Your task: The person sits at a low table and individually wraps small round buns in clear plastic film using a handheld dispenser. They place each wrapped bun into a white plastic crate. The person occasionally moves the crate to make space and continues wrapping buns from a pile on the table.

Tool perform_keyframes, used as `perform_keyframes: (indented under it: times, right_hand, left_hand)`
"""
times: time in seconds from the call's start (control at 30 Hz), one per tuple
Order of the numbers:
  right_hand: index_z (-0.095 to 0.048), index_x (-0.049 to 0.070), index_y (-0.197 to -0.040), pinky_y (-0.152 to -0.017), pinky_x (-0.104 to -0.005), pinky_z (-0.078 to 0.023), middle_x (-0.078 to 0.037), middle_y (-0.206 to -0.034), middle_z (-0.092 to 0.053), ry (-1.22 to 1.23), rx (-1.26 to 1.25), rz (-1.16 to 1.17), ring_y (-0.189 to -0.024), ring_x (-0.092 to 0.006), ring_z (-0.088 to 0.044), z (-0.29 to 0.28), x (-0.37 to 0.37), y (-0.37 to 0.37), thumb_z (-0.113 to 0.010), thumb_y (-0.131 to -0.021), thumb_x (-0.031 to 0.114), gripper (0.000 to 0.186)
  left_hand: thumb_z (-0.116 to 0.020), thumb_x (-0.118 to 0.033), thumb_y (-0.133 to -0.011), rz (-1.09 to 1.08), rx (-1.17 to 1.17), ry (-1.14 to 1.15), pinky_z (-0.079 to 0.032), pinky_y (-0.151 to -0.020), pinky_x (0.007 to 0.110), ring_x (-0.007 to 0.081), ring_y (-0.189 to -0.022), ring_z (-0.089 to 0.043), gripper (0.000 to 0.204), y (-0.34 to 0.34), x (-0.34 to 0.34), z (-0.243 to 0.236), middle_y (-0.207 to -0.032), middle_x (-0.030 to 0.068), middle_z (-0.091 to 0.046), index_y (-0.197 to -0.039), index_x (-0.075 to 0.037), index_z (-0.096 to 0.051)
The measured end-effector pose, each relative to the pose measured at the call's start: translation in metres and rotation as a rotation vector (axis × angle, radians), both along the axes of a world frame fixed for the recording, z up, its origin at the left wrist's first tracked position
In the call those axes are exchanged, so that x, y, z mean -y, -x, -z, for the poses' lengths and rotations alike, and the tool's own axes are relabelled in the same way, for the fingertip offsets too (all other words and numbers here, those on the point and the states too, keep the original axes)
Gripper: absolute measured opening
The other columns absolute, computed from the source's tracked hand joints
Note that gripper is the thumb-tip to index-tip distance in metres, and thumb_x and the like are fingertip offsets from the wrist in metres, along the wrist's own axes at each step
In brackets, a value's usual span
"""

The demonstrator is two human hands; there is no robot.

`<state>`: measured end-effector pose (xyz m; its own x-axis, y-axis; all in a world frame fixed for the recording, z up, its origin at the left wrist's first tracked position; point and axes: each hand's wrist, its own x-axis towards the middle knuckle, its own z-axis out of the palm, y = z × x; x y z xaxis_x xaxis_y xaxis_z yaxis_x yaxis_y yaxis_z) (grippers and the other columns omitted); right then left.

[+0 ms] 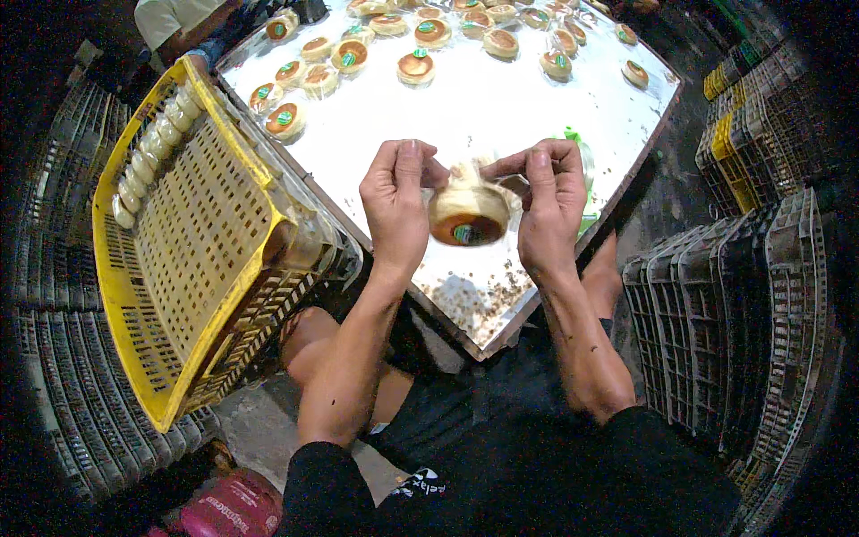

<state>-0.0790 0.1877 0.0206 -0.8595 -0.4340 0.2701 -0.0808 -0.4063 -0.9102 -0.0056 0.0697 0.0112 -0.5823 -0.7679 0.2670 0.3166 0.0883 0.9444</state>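
Observation:
A round bun (465,210) with a browned face and a green label hangs in clear plastic wrap over the near corner of the white table (407,121). My left hand (396,201) is closed, thumb against its curled fingers, at the left end of the gathered wrap. My right hand (552,201) pinches at the right end of the same wrap. The bun looks slightly blurred. Several wrapped buns (416,67) with similar green labels lie across the far part of the table. Beside my right hand is some green and clear plastic (586,161).
To the left, a yellow slatted crate (201,219) holds a row of wrapped buns (157,148) along its far side. Stacked crates (693,322) stand at the right, and more (80,385) at the left. Another person's arm (192,36) shows at the far left. A pink object (233,506) sits low at the left.

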Motion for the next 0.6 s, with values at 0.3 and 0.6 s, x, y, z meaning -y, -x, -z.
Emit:
perform_keyframes:
  times: [0.3,0.6]
  right_hand:
    - [-0.038,0.013,-0.105,-0.078,-0.0416,-0.056,-0.02,-0.098,-0.066,0.052,0.254,-0.127,-0.086,-0.0335,-0.068,-0.011,0.0,-0.012,-0.038,-0.103,0.026,0.013]
    - [-0.052,0.0,-0.119,-0.094,-0.0388,-0.046,-0.019,-0.123,-0.057,-0.286,-0.601,0.299,-0.109,-0.0285,-0.058,0.01,-0.005,-0.017,-0.058,-0.094,0.017,0.031]
  left_hand:
    - [-0.061,-0.024,-0.093,-0.286,0.051,0.315,-0.041,-0.093,0.037,0.0234,-0.103,-0.052,0.045,-0.008,-0.017,0.012,-0.109,0.0165,-0.054,-0.122,0.004,-0.043]
    - [-0.062,-0.015,-0.092,0.251,0.105,-0.402,-0.05,-0.075,0.025,0.0117,-0.08,-0.062,0.021,-0.02,-0.02,-0.005,-0.087,0.0071,-0.068,-0.102,0.003,-0.064]
